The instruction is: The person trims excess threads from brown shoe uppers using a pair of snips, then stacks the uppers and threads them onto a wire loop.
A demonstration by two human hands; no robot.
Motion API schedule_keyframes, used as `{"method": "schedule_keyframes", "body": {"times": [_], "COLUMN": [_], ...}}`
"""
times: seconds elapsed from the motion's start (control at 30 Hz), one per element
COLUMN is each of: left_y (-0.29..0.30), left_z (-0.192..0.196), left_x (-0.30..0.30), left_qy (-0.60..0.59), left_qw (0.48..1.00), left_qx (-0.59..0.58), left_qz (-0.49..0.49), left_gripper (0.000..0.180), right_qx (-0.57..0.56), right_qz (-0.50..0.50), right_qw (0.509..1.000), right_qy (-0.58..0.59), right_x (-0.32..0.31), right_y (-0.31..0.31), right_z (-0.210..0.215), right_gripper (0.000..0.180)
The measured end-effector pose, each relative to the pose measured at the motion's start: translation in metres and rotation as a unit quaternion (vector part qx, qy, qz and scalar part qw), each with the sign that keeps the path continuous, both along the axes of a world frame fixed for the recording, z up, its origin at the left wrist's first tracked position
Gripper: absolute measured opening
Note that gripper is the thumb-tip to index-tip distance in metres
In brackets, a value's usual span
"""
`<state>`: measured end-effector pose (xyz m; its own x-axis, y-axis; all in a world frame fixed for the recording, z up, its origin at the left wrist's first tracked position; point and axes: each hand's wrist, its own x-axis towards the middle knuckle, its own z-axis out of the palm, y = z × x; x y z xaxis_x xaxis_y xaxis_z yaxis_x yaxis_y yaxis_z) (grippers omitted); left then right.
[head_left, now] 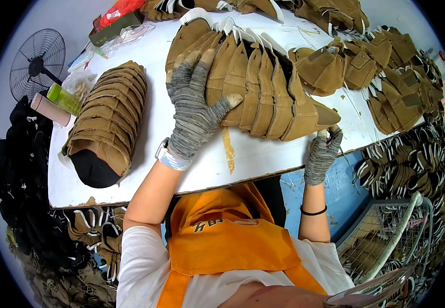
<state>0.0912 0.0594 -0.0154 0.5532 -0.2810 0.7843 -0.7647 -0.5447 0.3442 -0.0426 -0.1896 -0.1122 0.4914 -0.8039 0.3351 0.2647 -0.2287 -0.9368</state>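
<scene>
A row of nested brown shoe uppers [258, 92] with white edges lies on its side across the white table. My left hand [189, 102], in a grey knit glove with bare fingertips, grips the row, thumb and fingers spread over several uppers. At the row's right end my right hand [323, 156], gloved alike, has its fingers closed at the pointed tip of the last upper. Part of that grip is hidden, and a thin dark thing beside it is too small to make out. Left of my left hand lies another nested stack of brown uppers [110, 118] with a black lining.
More brown uppers [317, 69] lie at the table's right and far side. A pink cup [51, 109], a green-lidded container [64, 99] and a fan [36, 66] are at the left. A wire basket [387, 241] stands below right. Loose threads and tape mark the white tabletop [202, 177].
</scene>
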Motion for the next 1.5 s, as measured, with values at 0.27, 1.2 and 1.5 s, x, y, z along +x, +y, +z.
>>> {"method": "schedule_keyframes", "body": {"times": [0.27,1.2,1.5], "left_y": [-0.019,0.038,0.077], "left_z": [0.007,-0.021,-0.011], "left_x": [-0.026,-0.008,0.002], "left_qy": [-0.177,0.200,0.511], "left_qw": [0.972,0.945,0.761], "left_qx": [0.157,-0.257,-0.258], "left_qz": [0.007,-0.032,-0.305], "left_gripper": [0.033,0.106,0.062], "right_qx": [0.000,-0.047,0.143], "right_qz": [-0.005,0.050,0.141], "right_qw": [1.000,0.997,0.980], "right_qy": [-0.008,0.022,0.016], "right_x": [-0.001,0.010,-0.021], "right_y": [0.002,-0.041,-0.025], "right_z": [0.003,-0.024,0.029], "right_gripper": [0.027,0.046,0.039]}}
